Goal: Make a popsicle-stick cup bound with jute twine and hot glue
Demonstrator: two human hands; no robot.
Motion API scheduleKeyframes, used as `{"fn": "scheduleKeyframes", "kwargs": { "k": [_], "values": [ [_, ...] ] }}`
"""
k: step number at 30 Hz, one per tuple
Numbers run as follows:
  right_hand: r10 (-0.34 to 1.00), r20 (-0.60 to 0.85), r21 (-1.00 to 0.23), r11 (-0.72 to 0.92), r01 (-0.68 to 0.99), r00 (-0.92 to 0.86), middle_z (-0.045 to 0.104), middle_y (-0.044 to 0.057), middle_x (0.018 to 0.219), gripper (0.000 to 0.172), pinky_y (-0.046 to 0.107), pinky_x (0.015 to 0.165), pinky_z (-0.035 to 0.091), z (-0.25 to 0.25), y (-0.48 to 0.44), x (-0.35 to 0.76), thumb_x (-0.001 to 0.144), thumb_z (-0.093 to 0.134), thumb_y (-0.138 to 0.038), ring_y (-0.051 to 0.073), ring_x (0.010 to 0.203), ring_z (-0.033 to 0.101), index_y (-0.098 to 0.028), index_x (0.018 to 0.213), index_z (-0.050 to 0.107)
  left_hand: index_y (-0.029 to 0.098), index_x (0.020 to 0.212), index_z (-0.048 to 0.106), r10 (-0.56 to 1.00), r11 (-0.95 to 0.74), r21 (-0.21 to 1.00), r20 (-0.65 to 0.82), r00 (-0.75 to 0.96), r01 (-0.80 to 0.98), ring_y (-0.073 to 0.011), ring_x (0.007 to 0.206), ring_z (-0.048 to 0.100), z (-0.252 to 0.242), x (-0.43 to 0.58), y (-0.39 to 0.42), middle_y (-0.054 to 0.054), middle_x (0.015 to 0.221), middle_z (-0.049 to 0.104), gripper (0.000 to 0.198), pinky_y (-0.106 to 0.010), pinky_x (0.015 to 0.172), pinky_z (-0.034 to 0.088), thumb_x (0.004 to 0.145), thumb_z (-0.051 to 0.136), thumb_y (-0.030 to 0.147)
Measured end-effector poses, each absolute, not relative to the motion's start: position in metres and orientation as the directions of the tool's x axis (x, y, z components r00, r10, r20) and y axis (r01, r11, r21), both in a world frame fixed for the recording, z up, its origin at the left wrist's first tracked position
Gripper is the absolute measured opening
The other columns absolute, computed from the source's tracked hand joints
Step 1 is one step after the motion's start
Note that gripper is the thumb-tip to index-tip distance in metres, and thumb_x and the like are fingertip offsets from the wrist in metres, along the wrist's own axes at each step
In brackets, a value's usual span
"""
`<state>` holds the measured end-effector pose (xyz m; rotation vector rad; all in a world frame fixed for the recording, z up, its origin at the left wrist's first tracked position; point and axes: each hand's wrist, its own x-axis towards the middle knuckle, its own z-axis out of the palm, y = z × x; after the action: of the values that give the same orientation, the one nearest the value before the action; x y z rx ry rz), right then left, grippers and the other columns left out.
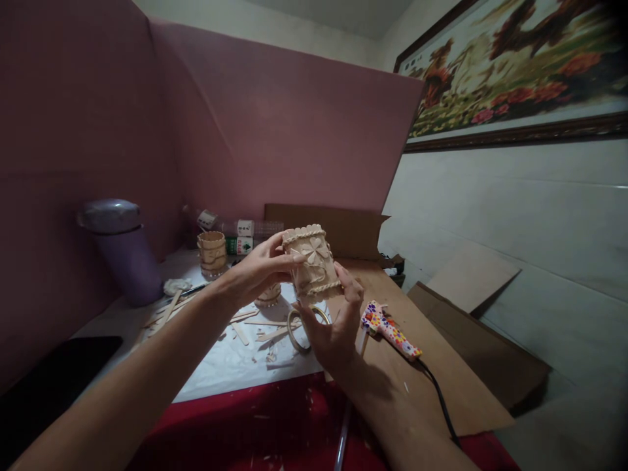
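Note:
I hold a small pot made of wooden craft sticks (313, 263), trimmed with twine and a stick flower, up over the table. My left hand (260, 267) grips its upper left side with the fingers wrapped round the rim. My right hand (333, 327) cups it from below, fingers closed on its lower right edge. A roll of tape (299, 327) lies on the white sheet just under my hands.
A flower-patterned glue gun (390, 329) with a black cord lies on brown cardboard (441, 379) to the right. Loose craft sticks (245, 324), another stick pot (212, 252), a purple lidded jug (122, 252) and bottles sit at left. Pink boards wall the back.

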<state>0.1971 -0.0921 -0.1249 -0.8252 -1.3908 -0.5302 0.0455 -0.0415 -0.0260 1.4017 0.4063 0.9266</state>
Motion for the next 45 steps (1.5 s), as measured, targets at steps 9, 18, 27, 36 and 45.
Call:
{"fn": "scheduleKeyframes", "kwargs": {
  "k": [9,18,27,36,45],
  "values": [
    [0.17,0.972,-0.234,0.625,0.745,0.163,0.055,0.018,0.136,0.075,0.056,0.102,0.049,-0.129,-0.091,0.197,0.089,0.069,-0.046,0.032,0.126,0.055,-0.019,0.15,0.035,0.019,0.122,0.063,0.732,-0.085,0.94,0.283,0.619,-0.33,-0.0231,0.096,0.067,-0.026,0.043,-0.039,-0.013,0.119,0.067,0.051,-0.033,0.079,0.053,0.076,0.081,0.032],
    [0.125,0.982,-0.189,0.621,0.761,0.142,0.056,0.017,0.136,0.071,0.056,0.102,0.05,-0.129,-0.087,0.197,0.091,0.065,-0.044,0.031,0.127,0.055,-0.022,0.151,0.035,0.017,0.102,0.069,0.797,-0.012,0.909,0.26,0.545,-0.416,-0.0187,0.083,0.065,-0.029,0.045,-0.034,-0.007,0.098,0.07,0.034,-0.032,0.076,0.051,0.075,0.08,0.034],
    [0.197,0.957,-0.289,0.643,0.709,0.211,0.055,0.019,0.137,0.08,0.056,0.104,0.049,-0.131,-0.089,0.196,0.085,0.074,-0.043,0.032,0.128,0.054,-0.019,0.15,0.035,0.017,0.095,0.071,0.801,-0.013,0.912,0.255,0.541,-0.41,-0.0186,0.079,0.063,-0.033,0.045,-0.029,-0.008,0.093,0.07,0.036,-0.033,0.075,0.048,0.078,0.076,0.048],
    [0.412,0.851,-0.526,0.68,0.511,0.327,0.05,0.024,0.143,0.087,0.051,0.105,0.051,-0.136,-0.092,0.192,0.082,0.077,-0.035,0.032,0.129,0.056,-0.015,0.152,0.03,0.017,0.101,0.064,0.862,-0.033,0.919,0.225,0.454,-0.392,-0.0166,0.081,0.065,-0.029,0.046,-0.036,-0.005,0.095,0.069,0.042,-0.032,0.076,0.049,0.068,0.087,0.028],
    [0.412,0.849,-0.529,0.691,0.494,0.332,0.057,0.022,0.135,0.079,0.05,0.102,0.053,-0.134,-0.091,0.192,0.082,0.077,-0.036,0.031,0.124,0.061,-0.016,0.147,0.036,0.018,0.101,0.06,0.879,-0.038,0.927,0.209,0.43,-0.372,-0.0173,0.081,0.066,-0.032,0.046,-0.032,-0.005,0.095,0.068,0.048,-0.032,0.076,0.049,0.064,0.089,0.026]
  ]
}}
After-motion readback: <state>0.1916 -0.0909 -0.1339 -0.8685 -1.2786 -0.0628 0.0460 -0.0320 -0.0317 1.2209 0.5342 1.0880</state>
